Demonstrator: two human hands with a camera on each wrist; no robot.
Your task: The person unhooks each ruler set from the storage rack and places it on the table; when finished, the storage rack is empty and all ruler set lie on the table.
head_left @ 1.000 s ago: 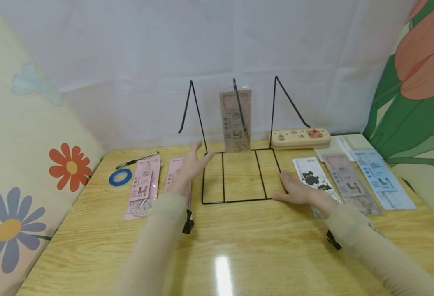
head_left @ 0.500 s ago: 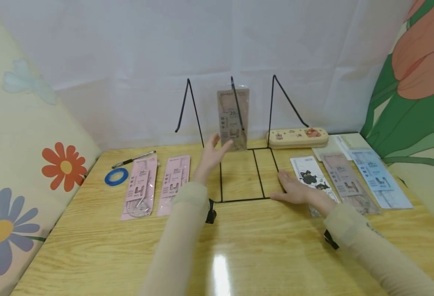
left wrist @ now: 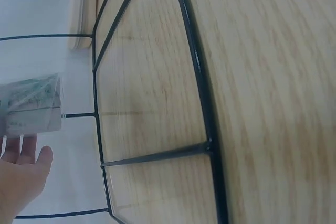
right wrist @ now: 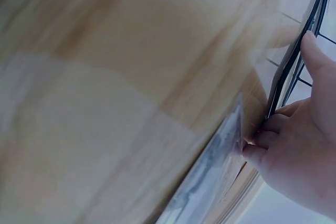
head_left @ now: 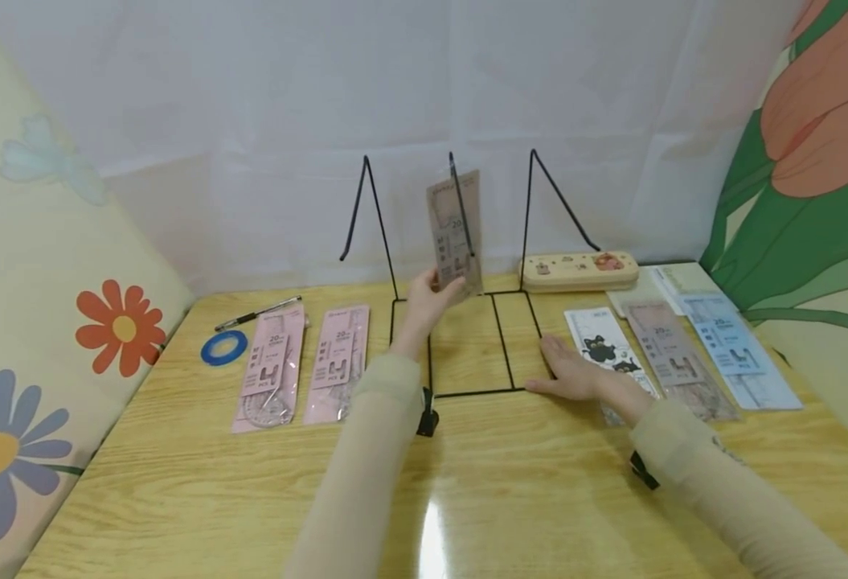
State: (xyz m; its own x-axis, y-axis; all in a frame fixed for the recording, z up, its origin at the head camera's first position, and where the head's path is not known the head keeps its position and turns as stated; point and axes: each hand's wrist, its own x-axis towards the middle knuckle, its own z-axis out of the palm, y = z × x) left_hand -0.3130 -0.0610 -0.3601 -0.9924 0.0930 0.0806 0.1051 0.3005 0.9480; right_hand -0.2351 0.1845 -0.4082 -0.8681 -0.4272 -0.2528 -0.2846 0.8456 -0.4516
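Observation:
A black wire display rack [head_left: 474,393] with three upright hooks stands on the wooden table. At its middle hook is a brownish plastic packet marked 20 cm, a ruler set [head_left: 460,225], tilted a little. My left hand [head_left: 427,304] pinches its lower left edge, thumb in front and fingers partly hidden behind. The left wrist view shows that hand at the clear wrapper [left wrist: 37,106]. Fairly straight fingers of my right hand [head_left: 575,371] rest along the rack's front right corner, holding nothing up; the right wrist view shows its thumb against the dark rod [right wrist: 289,69].
Two pink ruler packets [head_left: 338,362], blue tape [head_left: 224,348] and a pen [head_left: 257,314] lie left. On the right are a cat-print packet [head_left: 600,342], a brown packet [head_left: 673,358], a blue packet [head_left: 733,346] and a cream pencil case [head_left: 579,272]. A white cloth hangs behind.
My left hand has moved right from the rack's left side to the ruler set and taken hold of it. The packet has tilted. The right hand stays on the rack.

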